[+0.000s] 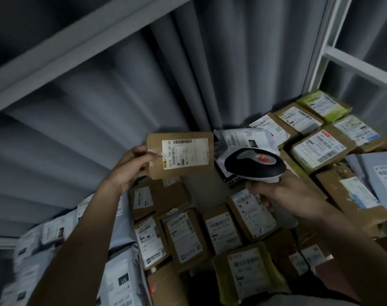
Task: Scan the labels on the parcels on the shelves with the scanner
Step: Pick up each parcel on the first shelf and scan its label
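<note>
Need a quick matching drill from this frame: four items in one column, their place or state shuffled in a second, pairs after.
Items:
1. small cardboard parcel
2. scanner
3. green parcel
4. grey mailer marked 231

Place or state:
A. far right corner of the shelf
B. gripped in the right hand
C. held up by the left hand, label facing the camera
D. lower left of the pile

Pairs: 1-C, 2-B, 3-A, 4-D

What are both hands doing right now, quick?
Left hand: grips the small brown cardboard parcel by its left edge, white label facing the camera.
Right hand: grips the black and grey handheld scanner.
</note>
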